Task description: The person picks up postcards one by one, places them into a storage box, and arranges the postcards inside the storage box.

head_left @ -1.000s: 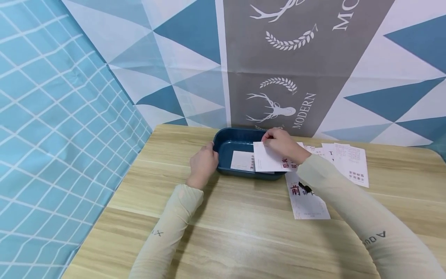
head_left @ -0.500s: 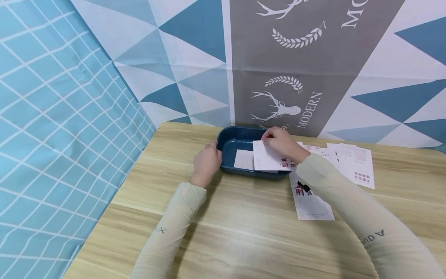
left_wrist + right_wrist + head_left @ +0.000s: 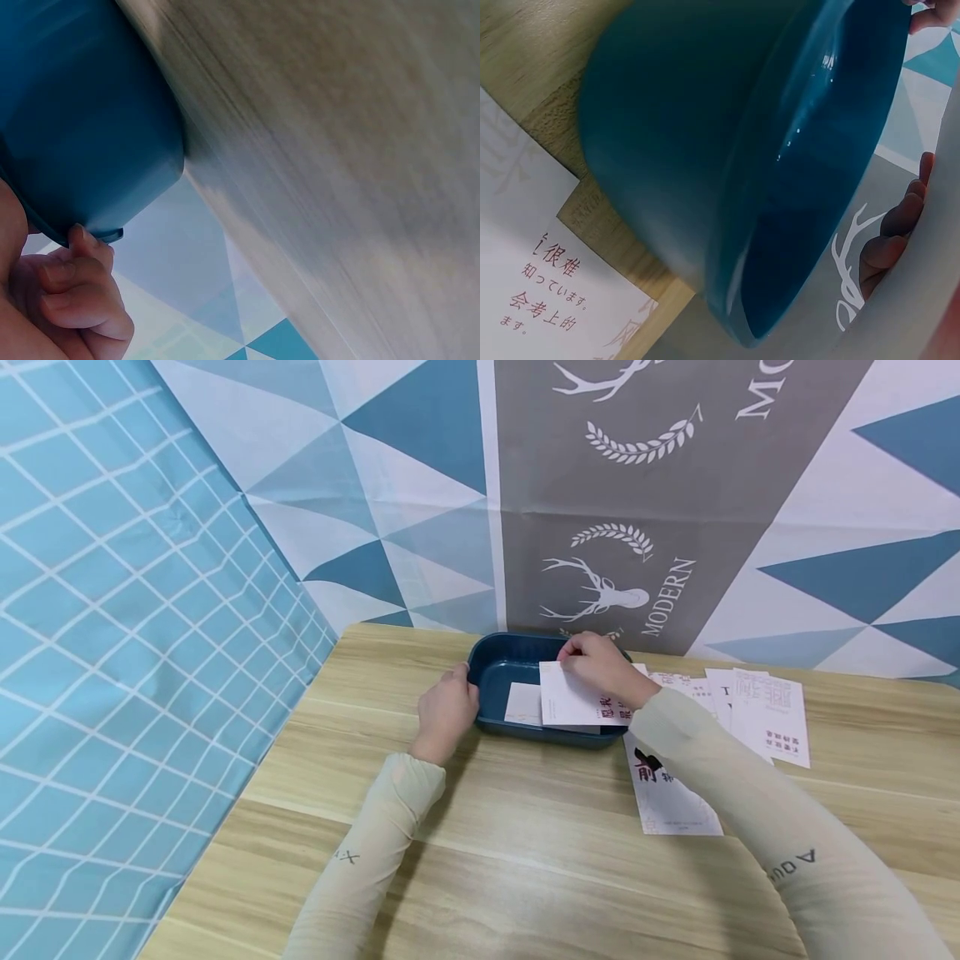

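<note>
Pinched by the right hand (image 3: 600,668), 1 white card (image 3: 567,697) is over the blue tray (image 3: 551,736); I can't tell whether they touch. The left hand (image 3: 447,705) grips the tray's left end.

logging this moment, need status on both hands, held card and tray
Left hand holds blue tray by its left end. Right hand pinches white card above tray. Only thing seen beneath: another card inside tray, partly hidden.
</note>
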Motion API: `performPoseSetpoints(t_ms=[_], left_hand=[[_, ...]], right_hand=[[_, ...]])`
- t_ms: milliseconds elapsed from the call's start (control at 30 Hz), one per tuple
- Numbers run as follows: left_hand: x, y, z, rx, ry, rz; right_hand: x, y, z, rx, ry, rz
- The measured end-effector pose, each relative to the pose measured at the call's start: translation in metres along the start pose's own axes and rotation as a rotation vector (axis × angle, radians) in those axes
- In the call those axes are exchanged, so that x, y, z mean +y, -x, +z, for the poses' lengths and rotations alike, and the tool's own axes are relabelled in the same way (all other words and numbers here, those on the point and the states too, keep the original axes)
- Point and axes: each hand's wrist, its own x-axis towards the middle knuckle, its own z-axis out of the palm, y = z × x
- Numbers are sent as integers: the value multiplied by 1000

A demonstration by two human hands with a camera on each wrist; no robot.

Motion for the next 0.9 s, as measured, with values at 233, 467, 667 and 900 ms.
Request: performPoseSetpoints(t_ms=[233,467,667,900], left_hand=[[0,0,0,11,-1,15],[0,0,0,14,2,10],[-1,1,0,17,4,10],[-1,0,0,1,0,8]], right_hand=[[0,-2,2,-6,-3,1],[-3,-4,4,-10,-4,3],[-4,-7,6,-12,-14,6],[-8,-8,9,-18,-16,1]])
